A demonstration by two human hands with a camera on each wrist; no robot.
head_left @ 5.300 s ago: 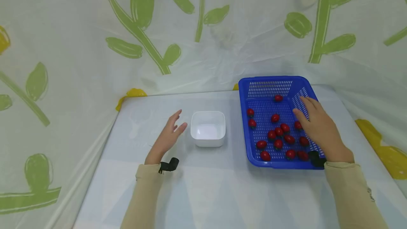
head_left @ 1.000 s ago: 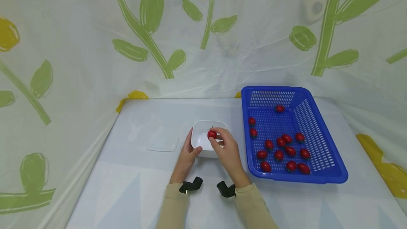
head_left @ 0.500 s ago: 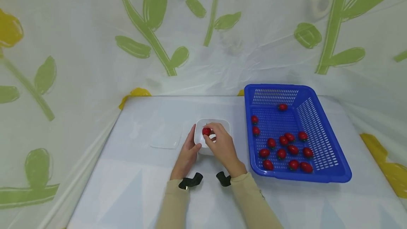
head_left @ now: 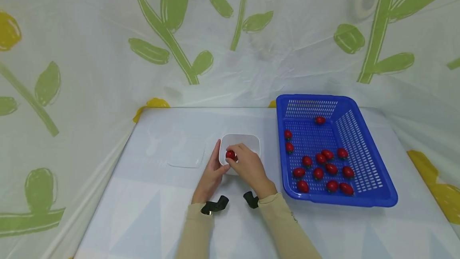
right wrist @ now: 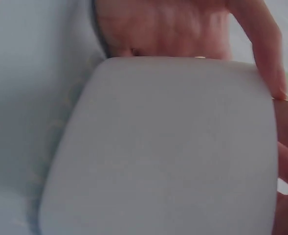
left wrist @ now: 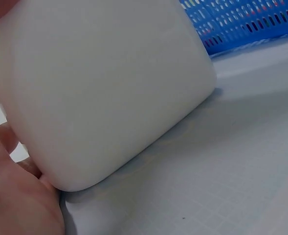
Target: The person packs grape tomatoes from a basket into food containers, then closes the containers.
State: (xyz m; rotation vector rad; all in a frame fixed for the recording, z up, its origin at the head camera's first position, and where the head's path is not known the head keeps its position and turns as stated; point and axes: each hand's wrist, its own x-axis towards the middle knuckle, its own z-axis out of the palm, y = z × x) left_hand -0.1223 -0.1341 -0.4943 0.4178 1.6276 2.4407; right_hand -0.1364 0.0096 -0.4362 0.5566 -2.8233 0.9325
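A square white plastic container (head_left: 251,143) stands mid-table; its wall fills much of the left wrist view and the right wrist view. My left hand (head_left: 212,174) holds its left side, the thumb at the near left corner and the fingers along the side. Inside the rim, my right hand (head_left: 249,167) pinches a red cherry tomato (head_left: 230,154) between thumb and fingertips, close to the left wall. The right hand covers part of the container's interior. Several more cherry tomatoes (head_left: 331,168) lie in a blue plastic basket (head_left: 338,200) to the right.
A clear, flat lid (head_left: 187,157) lies on the white-covered table (head_left: 143,211) left of the container. Behind the table hangs a white cloth (head_left: 108,59) printed with green stems and yellow flowers. The basket has high perforated walls.
From above the basket, my right hand has come to the container with a tomato, now lowered inside toward its left wall. My left hand has moved right and taken hold of the container.
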